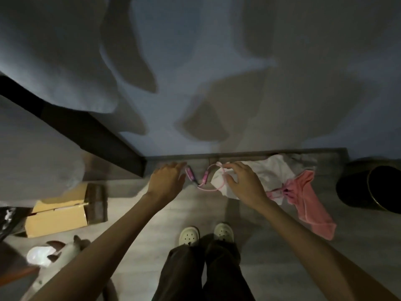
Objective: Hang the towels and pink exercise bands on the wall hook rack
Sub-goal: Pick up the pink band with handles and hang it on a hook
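The pink exercise band [205, 181] was found on the floor [271, 246] at the foot of the wall [217, 61]. Its two handles lay between the hands and its thin tube was looped over the left corner of the white towel [273, 174]. The pink towel [312, 205] was spread just right of that, touching it, with a black bin [373, 187] farther right.

The left hand [167, 181] was held spread, fingers straight, with the fingertips at the left handle. The right hand [245, 183] was arched over the tube and the towel corner; whether the tube was already pinched could not be told. The hook rack was not in view.

The pick-up would probably be done best if both handles were gathered into one grip. The tube should be drawn clear of the towel before lifting, so that no cloth is dragged along. A free loop should be left for a hook.
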{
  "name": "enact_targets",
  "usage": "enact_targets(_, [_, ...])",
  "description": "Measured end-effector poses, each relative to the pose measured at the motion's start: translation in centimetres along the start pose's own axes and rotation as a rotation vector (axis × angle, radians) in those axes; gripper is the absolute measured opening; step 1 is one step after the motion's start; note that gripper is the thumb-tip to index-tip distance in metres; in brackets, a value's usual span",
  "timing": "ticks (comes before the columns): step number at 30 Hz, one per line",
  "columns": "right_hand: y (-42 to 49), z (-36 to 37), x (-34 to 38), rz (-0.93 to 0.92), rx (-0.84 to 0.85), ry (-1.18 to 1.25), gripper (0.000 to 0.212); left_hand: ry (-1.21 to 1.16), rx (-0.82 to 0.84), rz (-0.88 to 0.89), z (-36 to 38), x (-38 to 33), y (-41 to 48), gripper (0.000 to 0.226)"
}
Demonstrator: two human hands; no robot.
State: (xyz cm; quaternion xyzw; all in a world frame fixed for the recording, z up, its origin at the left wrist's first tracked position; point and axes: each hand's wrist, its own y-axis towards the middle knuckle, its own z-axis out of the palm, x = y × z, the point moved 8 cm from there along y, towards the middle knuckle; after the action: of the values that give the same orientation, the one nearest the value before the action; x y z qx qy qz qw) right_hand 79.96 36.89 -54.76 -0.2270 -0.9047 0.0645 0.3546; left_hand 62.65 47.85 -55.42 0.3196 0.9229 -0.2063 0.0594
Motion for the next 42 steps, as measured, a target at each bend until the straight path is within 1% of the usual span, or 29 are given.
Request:
enact_targets(5, [4.6,9.6,-6.4,-0.013,0.093,-0.012,0.024,-0.042,0.057,-0.083,12.3,3.9,4.3,0.044])
enact_targets(10, [9.9,20.9,-14.6,-0.023,0.168,-0.028,0.024,-0.084,0.049,-0.149,25.6,7.7,10.6,0.043])
enact_targets(13, [13.7,28.0,-19.6,-0.056,0.204,-0.112,0.025,-0.109,0.059,-0.168,33.7,10.0,14.8,0.041])
enact_targets(17, [19.4,36.5,-25.9,-0.109,0.191,-0.172,0.029,-0.143,0.032,-0.192,43.7,12.9,20.1,0.037])
enact_targets(21, [23.9,43.3,-30.7,-0.135,0.234,-0.204,0.036,-0.250,-0.032,-0.284,50.6,16.6,24.3,0.041])
enact_targets(23, [25.6,45.9,-32.4,-0.167,0.236,-0.267,0.041,-0.352,-0.063,-0.353,52.5,18.1,25.9,0.043])
enact_targets(26, [27.1,48.4,-33.9,-0.244,0.257,-0.412,0.048,-0.422,-0.102,-0.368,54.6,18.9,28.0,0.049])
enact_targets(29, [27.6,49.3,-34.4,-0.326,0.240,-0.566,0.043,-0.522,-0.123,-0.374,56.2,19.3,29.1,0.050])
enact_targets(33, [27.8,49.5,-34.6,-0.388,0.217,-0.656,0.039,-0.648,-0.165,-0.386,56.4,19.2,29.4,0.053])
enact_targets(35, [27.8,49.4,-34.4,-0.412,0.224,-0.691,0.038,-0.711,-0.174,-0.378,55.9,18.9,29.1,0.050])
enact_targets(37, [27.6,48.4,-33.8,-0.423,0.196,-0.702,0.036,-0.754,-0.207,-0.331,54.5,18.4,28.8,0.050])
enact_targets(39, [27.0,46.5,-32.6,-0.428,0.156,-0.669,0.033,-0.765,-0.247,-0.303,52.2,18.0,28.1,0.055])
enact_targets(42, [25.0,42.3,-29.6,-0.418,0.139,-0.571,0.031,-0.804,-0.277,-0.287,47.1,16.4,26.6,0.057])
